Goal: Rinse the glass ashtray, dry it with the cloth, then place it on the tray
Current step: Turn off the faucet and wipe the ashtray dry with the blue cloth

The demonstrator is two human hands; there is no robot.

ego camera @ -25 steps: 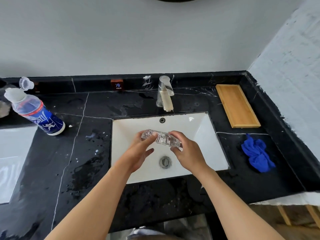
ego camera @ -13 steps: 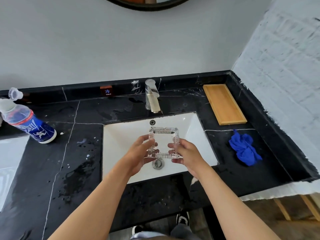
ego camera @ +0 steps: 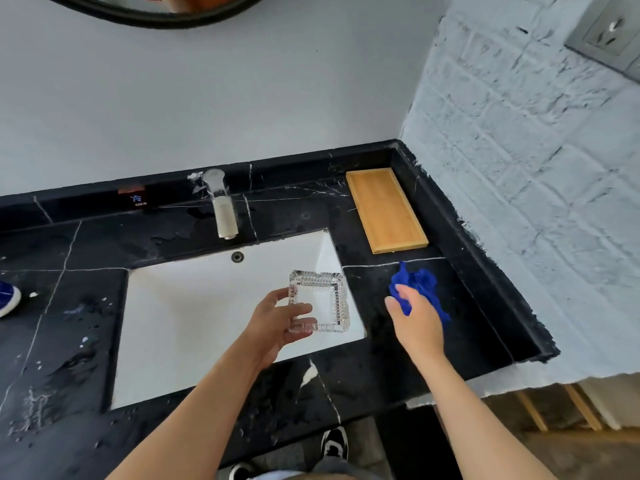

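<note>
The square clear glass ashtray point(ego camera: 320, 301) is held over the right side of the white sink point(ego camera: 194, 306), tilted toward me. My left hand point(ego camera: 277, 323) grips its left and lower edge. My right hand point(ego camera: 414, 317) lies on the crumpled blue cloth point(ego camera: 420, 284) on the black counter right of the sink, fingers curled over the cloth. The empty wooden tray point(ego camera: 386, 211) lies on the counter behind the cloth, near the back right corner.
A chrome tap point(ego camera: 221, 206) stands behind the sink, no water running. The black marble counter point(ego camera: 69, 341) is wet on the left. A bottle's blue base point(ego camera: 7, 299) shows at the left edge. A white brick wall point(ego camera: 536, 202) bounds the right side.
My right hand let go of the ashtray and moved right onto the blue cloth. My left hand alone now holds the ashtray, shifted right. The camera turned to the right.
</note>
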